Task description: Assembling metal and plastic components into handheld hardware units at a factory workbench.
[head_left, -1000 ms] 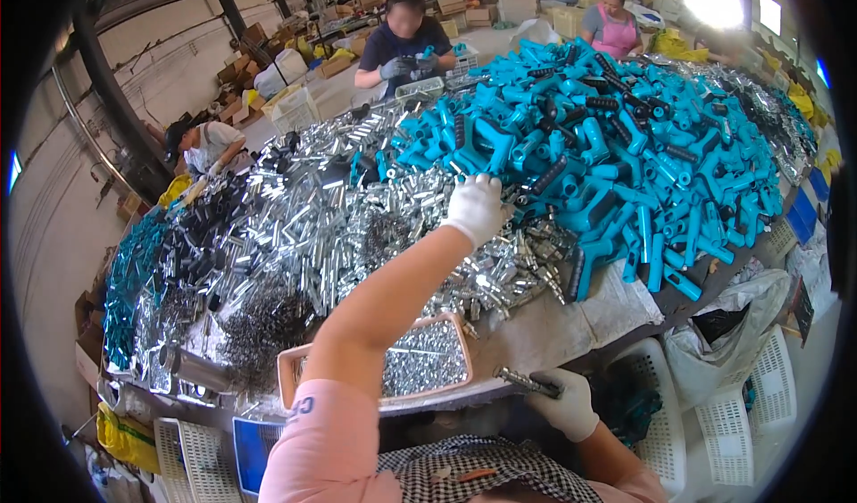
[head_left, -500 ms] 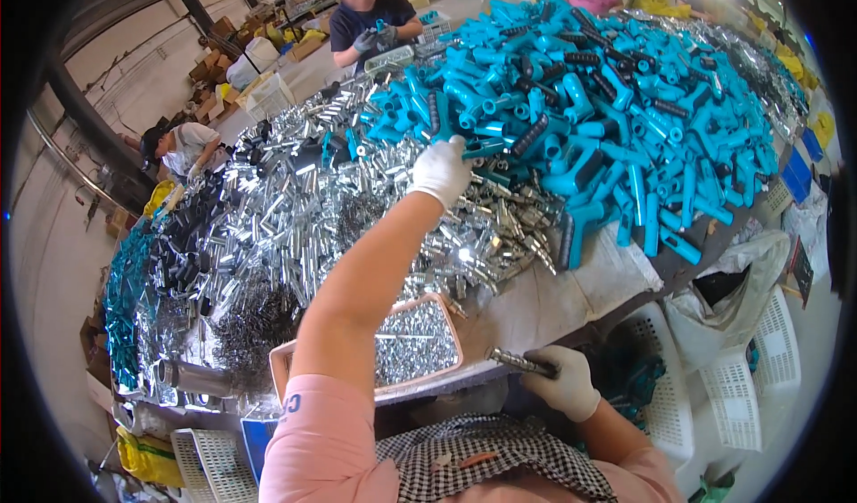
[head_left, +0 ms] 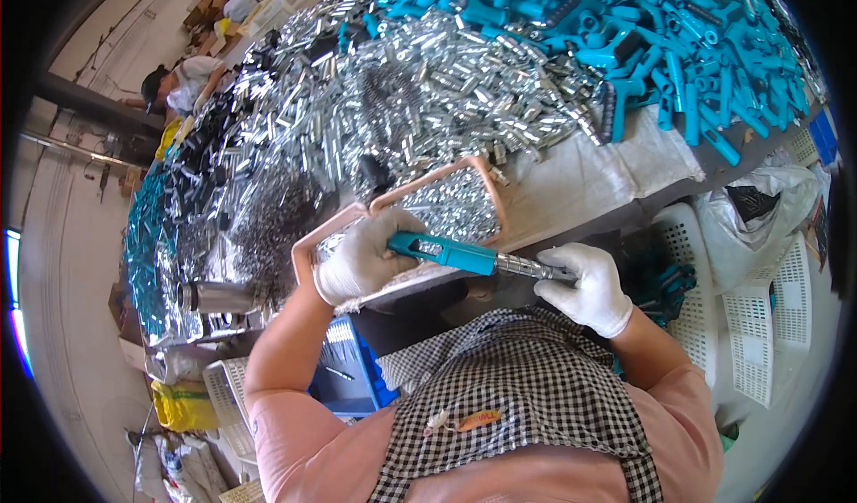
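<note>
"Teal handle (head_left: 469, 257): location noted?"

"Yes. Just on the wearer's side of the pink tray (head_left: 492, 191), slotted end toward the left, tilted slightly down to the right. Metal rod (head_left: 527, 266) runs on from its right end, nearly in line."

"Step in hand?"

"My judgement: fitting rod to handle. Ends meet in this view; depth of seating cannot be told."

"What does the next move call for?"

"Probably a firm hold on the handle and a straight push or turn on the rod, both on one axis. Skewed, they could bind."

"Hand poses?"

"Left hand (head_left: 361, 257), white-gloved, covers part of the tray's left half; fingers closed round the handle's left end, back of glove upward. Right hand (head_left: 585, 289), also gloved, to the right of the tray and nearer the body; thumb and fingers pinch the rod's right end, pointing left. Elbows bent, forearms converging."

"Surroundings?"

"Heap of metal parts (head_left: 464, 66) beyond the tray; heap of teal handles (head_left: 692, 115) beyond it to the right."
</note>
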Demonstrator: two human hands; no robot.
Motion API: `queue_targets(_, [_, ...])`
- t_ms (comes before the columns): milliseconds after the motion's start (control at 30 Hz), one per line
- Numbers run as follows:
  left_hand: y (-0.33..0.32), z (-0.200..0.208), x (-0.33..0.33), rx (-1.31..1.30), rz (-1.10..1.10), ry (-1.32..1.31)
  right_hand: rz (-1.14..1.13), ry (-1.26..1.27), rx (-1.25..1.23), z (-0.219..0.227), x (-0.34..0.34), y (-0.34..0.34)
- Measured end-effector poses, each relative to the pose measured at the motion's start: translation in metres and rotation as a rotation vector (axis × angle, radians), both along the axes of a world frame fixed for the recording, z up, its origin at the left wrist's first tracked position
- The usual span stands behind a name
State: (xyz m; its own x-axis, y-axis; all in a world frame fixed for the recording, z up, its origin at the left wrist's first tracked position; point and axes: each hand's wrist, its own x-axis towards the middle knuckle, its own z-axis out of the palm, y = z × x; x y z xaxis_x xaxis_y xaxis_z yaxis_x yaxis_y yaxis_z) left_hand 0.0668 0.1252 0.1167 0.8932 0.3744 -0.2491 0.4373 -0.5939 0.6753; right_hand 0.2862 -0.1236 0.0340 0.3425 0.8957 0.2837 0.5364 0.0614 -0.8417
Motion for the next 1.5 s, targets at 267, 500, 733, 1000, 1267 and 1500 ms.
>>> queue_targets(267, [-0.056, -0.024, -0.072, 0.116, 0.038, -0.285, 0.205, -0.013, 0.083, 0.009, -0.052, 0.017])
queue_targets(500, [-0.087, -0.041, -0.102, 0.203, 0.019, -0.402, 0.400, 0.206, -0.181, 0.012, -0.088, 0.020])
queue_targets(733, [-0.096, -0.054, -0.113, 0.151, 0.012, -0.417, 0.550, 0.066, -0.235, 0.008, -0.109, 0.039])
queue_targets(1000, [-0.066, -0.061, -0.101, 0.161, -0.060, -0.270, 0.522, 0.033, -0.178, 0.001, -0.117, 0.065])
queue_targets(1267, [0.067, -0.104, -0.104, 0.509, 0.494, 0.147, 0.317, -0.072, -0.236, -0.001, -0.099, 0.077])
queue_targets(1500, [0.076, -0.096, -0.091, 0.558, 0.414, 0.352, 0.296, -0.199, -0.140, 0.003, -0.097, 0.076])
